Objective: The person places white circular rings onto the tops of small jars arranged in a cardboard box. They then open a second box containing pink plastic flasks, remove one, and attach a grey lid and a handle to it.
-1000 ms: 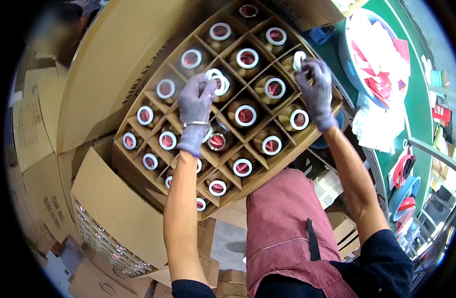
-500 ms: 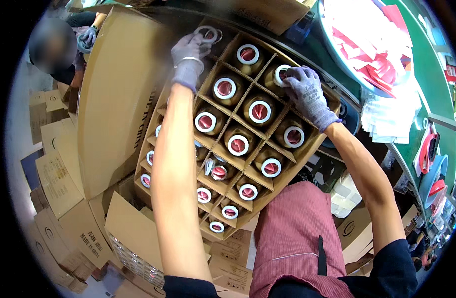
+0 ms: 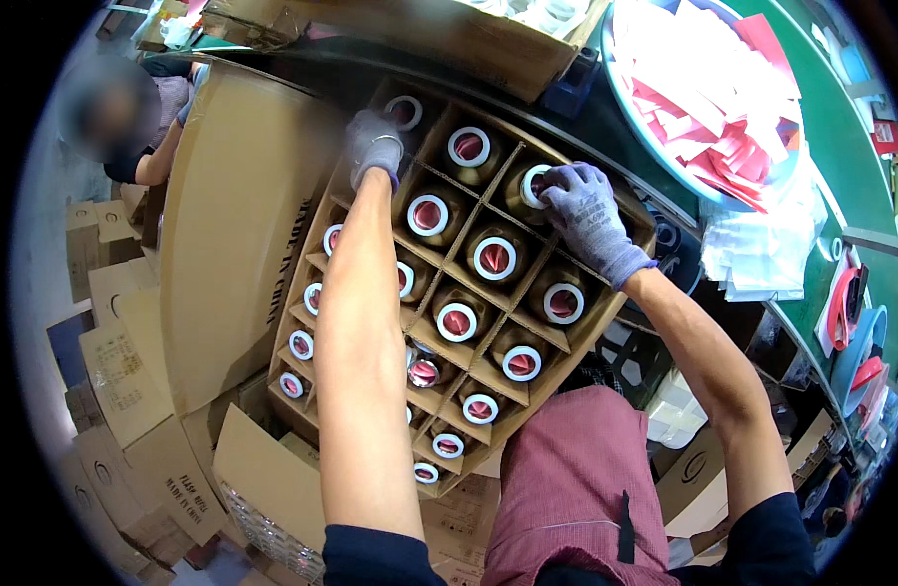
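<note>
The rings [image 3: 526, 188] look smooth, the dividers [image 3: 483, 203] matt cardboard.

Dark block capitals run up the big cardboard panel [image 3: 234, 234] left of the left hand [image 3: 374, 146]. Lower left of that hand, a brown carton [image 3: 171, 488] carries similar lettering. A dark curved emblem marks another carton [image 3: 679, 479] below the right hand [image 3: 588, 210], whose grey glove [image 3: 596, 220] bears small, indistinct dark print.

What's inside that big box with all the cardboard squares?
Inside the box, cardboard dividers separate bottles, many with white rings and something pink visible inside. The left forearm covers some squares, and the bottles' bottoms are hidden.
</note>
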`<action>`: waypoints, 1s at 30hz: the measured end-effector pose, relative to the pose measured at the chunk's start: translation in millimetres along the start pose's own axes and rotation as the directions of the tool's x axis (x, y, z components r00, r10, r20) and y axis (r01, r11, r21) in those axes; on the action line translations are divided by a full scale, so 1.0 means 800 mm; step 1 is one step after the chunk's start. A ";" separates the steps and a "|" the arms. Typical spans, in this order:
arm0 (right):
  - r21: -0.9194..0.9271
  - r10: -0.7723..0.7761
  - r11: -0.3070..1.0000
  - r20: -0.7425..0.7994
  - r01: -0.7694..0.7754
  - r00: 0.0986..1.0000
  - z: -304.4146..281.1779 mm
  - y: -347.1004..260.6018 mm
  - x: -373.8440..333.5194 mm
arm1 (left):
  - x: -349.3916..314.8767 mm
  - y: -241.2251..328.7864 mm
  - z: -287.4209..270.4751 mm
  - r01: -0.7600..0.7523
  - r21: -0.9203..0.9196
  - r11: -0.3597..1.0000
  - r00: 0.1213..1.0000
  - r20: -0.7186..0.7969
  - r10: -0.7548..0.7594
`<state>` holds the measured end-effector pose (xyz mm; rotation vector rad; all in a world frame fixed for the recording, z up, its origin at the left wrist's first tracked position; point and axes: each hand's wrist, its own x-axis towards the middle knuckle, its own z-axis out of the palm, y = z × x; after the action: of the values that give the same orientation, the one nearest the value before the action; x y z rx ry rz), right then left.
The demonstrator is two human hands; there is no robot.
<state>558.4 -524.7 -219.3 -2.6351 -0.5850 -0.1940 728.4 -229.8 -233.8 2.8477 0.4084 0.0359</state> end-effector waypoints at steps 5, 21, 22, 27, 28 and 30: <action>0.055 0.008 0.998 -0.026 -0.007 1.000 -0.003 -0.001 0.000 | -0.002 0.015 0.009 -0.003 0.033 0.999 0.995 -0.096 0.006; 0.707 0.216 0.685 0.032 -0.175 0.976 -0.054 -0.023 -0.013 | -0.259 0.093 -0.040 0.455 -0.866 0.208 0.793 0.500 0.347; 0.717 0.269 0.640 0.126 -0.275 0.955 -0.055 -0.029 -0.019 | -0.269 0.086 -0.034 0.413 -0.886 0.211 0.813 0.463 0.352; 0.808 0.442 -0.346 0.589 -0.478 0.676 -0.048 -0.036 -0.044 | -0.298 0.074 -0.040 0.432 -0.902 -0.021 0.843 0.395 0.364; 0.831 0.382 -0.378 0.542 -0.408 0.749 -0.056 -0.034 -0.048 | -0.303 0.070 -0.042 0.418 -0.908 -0.035 0.857 0.381 0.347; 0.814 0.435 -0.418 0.570 -0.404 0.697 -0.060 -0.042 -0.048 | -0.315 0.065 -0.047 0.385 -0.921 -0.062 0.883 0.349 0.313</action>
<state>507.1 -533.1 -171.9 -0.9094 0.4324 0.4081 498.5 -338.8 -180.3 1.1280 0.1636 -0.2724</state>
